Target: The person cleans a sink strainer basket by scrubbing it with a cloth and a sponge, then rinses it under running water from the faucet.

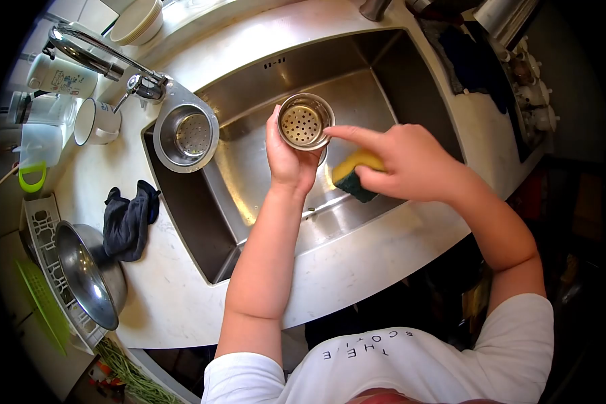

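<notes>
Steel sink [246, 192] lay open beneath your left hand [293, 161], clamped on a strainer [303, 124], and right hand [411, 165], gripping a sponge [355, 182]; counter [158, 283] edged it.

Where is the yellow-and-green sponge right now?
In the head view, the sponge is in the right hand, over the sink, to the right of the perforated metal cup held by the left hand.

A pale, mottled, stone-like countertop [397, 249] spreads across my feed; I see smooth white panels [40, 360] at lower left, bright light on the raised white ledge [222, 18] behind, deep shadow to the right.
</notes>
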Motion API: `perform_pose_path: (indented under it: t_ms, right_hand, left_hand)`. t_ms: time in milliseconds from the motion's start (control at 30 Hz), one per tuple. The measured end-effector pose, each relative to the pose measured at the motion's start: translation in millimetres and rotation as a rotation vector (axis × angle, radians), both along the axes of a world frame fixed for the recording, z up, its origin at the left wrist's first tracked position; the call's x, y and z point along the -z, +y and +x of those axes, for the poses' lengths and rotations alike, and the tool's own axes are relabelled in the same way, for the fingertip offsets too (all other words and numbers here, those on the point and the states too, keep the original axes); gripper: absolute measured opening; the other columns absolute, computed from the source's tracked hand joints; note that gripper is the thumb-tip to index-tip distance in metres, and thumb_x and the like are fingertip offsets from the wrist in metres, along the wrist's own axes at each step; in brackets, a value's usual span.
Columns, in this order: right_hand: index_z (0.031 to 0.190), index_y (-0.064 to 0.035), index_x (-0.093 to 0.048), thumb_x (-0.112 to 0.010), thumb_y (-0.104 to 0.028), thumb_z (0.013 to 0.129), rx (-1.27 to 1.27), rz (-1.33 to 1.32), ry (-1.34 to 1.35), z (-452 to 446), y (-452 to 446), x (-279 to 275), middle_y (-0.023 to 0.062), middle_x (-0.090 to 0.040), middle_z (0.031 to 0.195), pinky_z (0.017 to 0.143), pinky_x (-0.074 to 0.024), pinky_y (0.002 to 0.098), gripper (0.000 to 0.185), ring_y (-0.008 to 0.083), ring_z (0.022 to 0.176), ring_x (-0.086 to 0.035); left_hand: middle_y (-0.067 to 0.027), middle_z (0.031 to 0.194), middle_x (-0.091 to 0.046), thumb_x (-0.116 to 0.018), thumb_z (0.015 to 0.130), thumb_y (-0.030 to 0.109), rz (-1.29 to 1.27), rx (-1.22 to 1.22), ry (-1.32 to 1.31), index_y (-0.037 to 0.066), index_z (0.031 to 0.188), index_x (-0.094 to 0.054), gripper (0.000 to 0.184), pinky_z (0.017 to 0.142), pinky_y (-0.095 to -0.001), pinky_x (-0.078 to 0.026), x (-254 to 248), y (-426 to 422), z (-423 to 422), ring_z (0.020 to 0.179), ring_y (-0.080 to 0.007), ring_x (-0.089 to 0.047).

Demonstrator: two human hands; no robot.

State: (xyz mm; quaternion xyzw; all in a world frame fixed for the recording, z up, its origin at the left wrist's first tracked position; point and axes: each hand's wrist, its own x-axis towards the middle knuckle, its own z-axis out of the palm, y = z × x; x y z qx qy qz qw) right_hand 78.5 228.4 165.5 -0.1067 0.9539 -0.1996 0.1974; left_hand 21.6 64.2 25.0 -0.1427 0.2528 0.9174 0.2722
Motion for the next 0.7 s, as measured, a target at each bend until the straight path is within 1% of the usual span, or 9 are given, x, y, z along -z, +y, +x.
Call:
perform_pose_path:
  t_ms: [67, 100, 167, 233, 300, 367, 433, 633, 700]
  right_hand:
    - [0.122, -0.0123, -0.065, -0.064, -0.023, 0.083, 0.14, -0.372, 0.052, -1.4, 12.9, 6.1, 0.0111, -0.069, 0.074, 0.062, -0.0502, 0.0349, 0.041, 0.0255, 0.061, -0.064]
    - [0.122, -0.0123, -0.065, -0.064, -0.023, 0.083, 0.141, -0.373, 0.051, -2.8, 11.4, 7.6, 0.0111, -0.069, 0.074, 0.062, -0.0502, 0.0349, 0.041, 0.0255, 0.061, -0.064]
    - [0.123, -0.0085, -0.062, -0.062, -0.014, 0.085, 0.281, -0.729, 0.352, -7.8, 2.7, 8.9, 0.012, -0.071, 0.087, 0.064, -0.0507, 0.0319, 0.038, 0.0259, 0.065, -0.065]
    - [0.117, -0.008, -0.063, -0.064, -0.01, 0.085, 0.31, -0.72, 0.394, -12.5, -12.9, 11.3, 0.0092, -0.07, 0.096, 0.072, -0.0507, 0.033, 0.032, 0.0251, 0.078, -0.066]
    - [0.112, -0.0111, -0.063, -0.069, -0.014, 0.082, 0.07, -0.314, 0.773, -20.1, -23.8, 30.4, 0.0066, -0.069, 0.098, 0.079, -0.0485, 0.036, 0.032, 0.0247, 0.091, -0.062]
    - [0.107, -0.0127, -0.061, -0.071, -0.016, 0.079, -0.015, -0.208, 0.766, -20.9, -31.1, 45.9, 0.0053, -0.067, 0.101, 0.082, -0.0457, 0.0395, 0.03, 0.0267, 0.1, -0.058]
    - [0.106, -0.0113, -0.06, -0.068, -0.012, 0.081, -0.026, -0.158, 0.566, -18.4, -38.3, 52.4, 0.0055, -0.066, 0.104, 0.08, -0.0458, 0.0402, 0.026, 0.0293, 0.097, -0.058]
    - [0.109, -0.0091, -0.054, -0.061, -0.009, 0.083, 0.077, -0.37, 0.466, -15.6, -40.4, 53.0, 0.0112, -0.062, 0.104, 0.092, -0.036, 0.042, 0.027, 0.0309, 0.11, -0.05]
    - [0.114, -0.0095, -0.053, -0.058, -0.008, 0.085, 0.039, -0.28, 0.311, -15.7, -41.4, 52.6, 0.0133, -0.051, 0.121, 0.098, -0.0355, 0.0438, 0.03, 0.0341, 0.112, -0.045]
  left_hand:
    - [-0.0041, 0.109, -0.067, -0.038, 0.101, 0.044, 0.023, -0.025, 0.02, 0.013, 0.113, -0.063, 0.042, 0.083, -0.0356, -0.054, -0.1, 2.7, 0.7, 0.099, -0.0181, -0.065]
    - [-0.0023, 0.107, -0.067, -0.041, 0.1, 0.045, 0.049, -0.048, 0.041, 0.013, 0.112, -0.063, 0.04, 0.081, -0.0328, -0.055, -1.4, 4.3, 0.9, 0.097, -0.0166, -0.066]
    - [-0.0021, 0.108, -0.067, -0.041, 0.1, 0.044, 0.07, -0.045, 0.033, 0.014, 0.114, -0.063, 0.04, 0.083, -0.0339, -0.055, -7.8, 6.3, 0.2, 0.098, -0.0164, -0.065]
    - [-0.0024, 0.11, -0.066, -0.038, 0.1, 0.044, 0.056, -0.043, 0.007, 0.014, 0.117, -0.062, 0.042, 0.086, -0.0347, -0.053, -19.3, 8.9, 3.8, 0.102, -0.017, -0.063]
    - [-0.0033, 0.112, -0.065, -0.035, 0.1, 0.043, 0.065, -0.057, 0.053, 0.014, 0.12, -0.062, 0.044, 0.09, -0.0361, -0.05, -22.1, 8.6, 7.5, 0.106, -0.0186, -0.061]
    - [-0.0046, 0.112, -0.064, -0.033, 0.1, 0.04, 0.06, -0.09, 0.024, 0.012, 0.118, -0.061, 0.044, 0.092, -0.0355, -0.048, -19.0, 8.0, 7.0, 0.106, -0.0196, -0.059]
    - [-0.0091, 0.118, -0.063, -0.029, 0.102, 0.036, 0.003, -0.065, 0.246, 0.007, 0.118, -0.06, 0.045, 0.097, -0.0393, -0.049, -4.5, 2.5, 0.5, 0.11, -0.0225, -0.059]
    - [-0.0082, 0.107, -0.063, -0.027, 0.102, 0.041, 0.036, -0.09, 0.209, 0.007, 0.11, -0.059, 0.048, 0.093, -0.0369, -0.05, 8.3, 10.0, 7.4, 0.102, -0.0201, -0.06]
    - [-0.0075, 0.107, -0.063, -0.028, 0.102, 0.041, -0.006, -0.057, 0.157, 0.008, 0.109, -0.059, 0.047, 0.093, -0.0359, -0.05, 11.0, 10.2, 8.6, 0.102, -0.0197, -0.061]
